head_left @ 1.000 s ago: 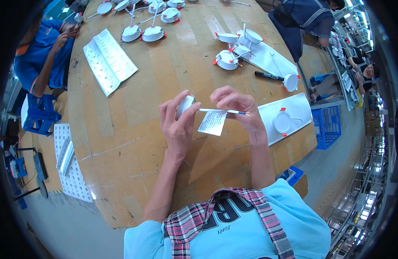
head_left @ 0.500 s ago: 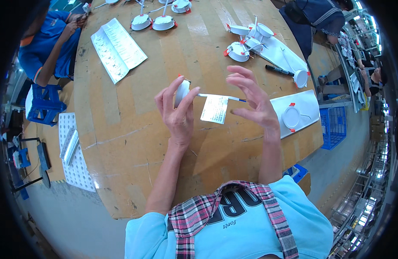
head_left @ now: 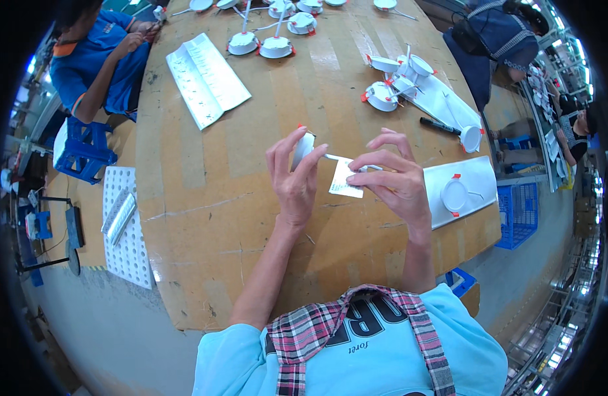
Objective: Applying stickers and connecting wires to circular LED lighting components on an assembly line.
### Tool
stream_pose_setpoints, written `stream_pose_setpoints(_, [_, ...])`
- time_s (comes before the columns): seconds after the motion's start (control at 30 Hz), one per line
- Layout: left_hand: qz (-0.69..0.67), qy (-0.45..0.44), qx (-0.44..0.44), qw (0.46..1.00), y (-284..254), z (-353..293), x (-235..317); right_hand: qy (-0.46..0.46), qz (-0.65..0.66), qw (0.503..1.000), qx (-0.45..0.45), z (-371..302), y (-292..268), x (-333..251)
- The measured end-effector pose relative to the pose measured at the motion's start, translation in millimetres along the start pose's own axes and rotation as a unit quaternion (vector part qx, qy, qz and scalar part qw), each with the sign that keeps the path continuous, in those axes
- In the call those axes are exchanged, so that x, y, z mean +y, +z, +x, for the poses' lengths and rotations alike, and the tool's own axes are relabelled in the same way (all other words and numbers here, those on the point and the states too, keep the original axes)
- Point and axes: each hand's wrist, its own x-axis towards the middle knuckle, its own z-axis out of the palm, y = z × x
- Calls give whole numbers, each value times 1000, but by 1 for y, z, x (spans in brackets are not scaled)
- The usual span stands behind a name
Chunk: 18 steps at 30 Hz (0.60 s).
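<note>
A brown counter (head_left: 205, 277), crossed by strips of tape and marked with scratches, fills the middle. Clock directions start from the hands. At eleven o'clock stand white lamps (head_left: 275, 46); at ten lies a creased sheet of paper (head_left: 208, 80). A heap of lamps (head_left: 382, 97) sits at one o'clock, a black marker (head_left: 439, 125) at two, and just past three a single lamp (head_left: 454, 195) on a white sheet (head_left: 481, 175).

Around it, a co-worker in blue (head_left: 112, 63) is at ten o'clock beside a blue stool (head_left: 86, 152) at nine, another bends over between one and two, and a blue basket (head_left: 518, 214) stands on the grey floor past three. Metal racks blur at four.

The left hand (head_left: 296, 181) has its grip on a small round lamp (head_left: 304, 152), held above the counter. A white cable (head_left: 331, 157) runs from it towards the right hand (head_left: 400, 188), whose fingertips overlap a paper label (head_left: 343, 183); whether that grip pinches tight, I cannot tell.

The right fingers partly hide the cable and label. The label's print is too small to read, and the topmost lamps are cut off.
</note>
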Motion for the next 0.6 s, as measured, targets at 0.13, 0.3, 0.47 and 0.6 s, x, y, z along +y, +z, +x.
stream_pose_setpoints(0.13, [-70,-38,-43,996,2,-1,-1,40,74,995,45,-1,5,-1])
stream_pose_setpoints(0.3, [-172,-120,-156,965,11,-8,0,256,136,953,88,-17,-3,11])
stream_pose_setpoints(0.47, [-190,-159,-266,932,-1,4,1,241,275,916,165,-12,-7,14])
stream_pose_setpoints(0.6, [-251,-204,-273,906,0,6,0,262,277,905,191,-4,3,5])
